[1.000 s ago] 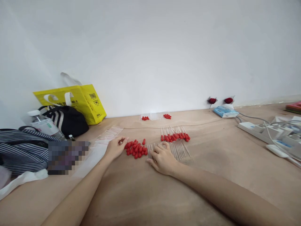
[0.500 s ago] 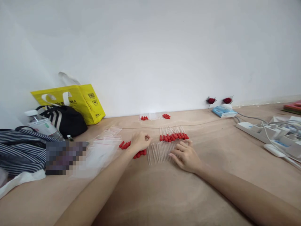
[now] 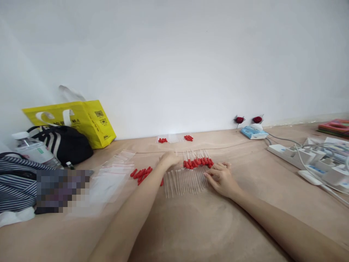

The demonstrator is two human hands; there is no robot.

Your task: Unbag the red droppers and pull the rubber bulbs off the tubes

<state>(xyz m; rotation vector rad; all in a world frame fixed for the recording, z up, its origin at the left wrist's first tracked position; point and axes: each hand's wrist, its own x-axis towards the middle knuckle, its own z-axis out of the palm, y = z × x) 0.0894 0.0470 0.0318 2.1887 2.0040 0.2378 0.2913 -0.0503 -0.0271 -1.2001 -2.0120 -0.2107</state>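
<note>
Between my hands lie clear thin tubes (image 3: 181, 183), side by side in a row. Just beyond them, tubes fitted with red rubber bulbs (image 3: 198, 162) form a second row, bulbs towards me. My left hand (image 3: 170, 160) is at the left end of that second row; blur and its own back hide the fingers. Loose red bulbs (image 3: 140, 173) are spread left of my left wrist, some partly behind the forearm. My right hand (image 3: 221, 178) rests at the right end of both rows, fingers curled and thumb tip by the last clear tubes. Anything in its grasp is too small to make out.
Clear zip bags (image 3: 111, 182) lie to the left, beside a striped bag (image 3: 16, 182), a bottle (image 3: 35, 151) and a yellow bag (image 3: 100, 125). Bagged red bulbs (image 3: 188, 138) are by the wall. A tissue pack (image 3: 253, 133) and power strip (image 3: 289, 154) are at right.
My left hand has moved right, from above the loose bulbs to the fitted row. My right hand has shifted slightly right along the tubes. The view has turned a little.
</note>
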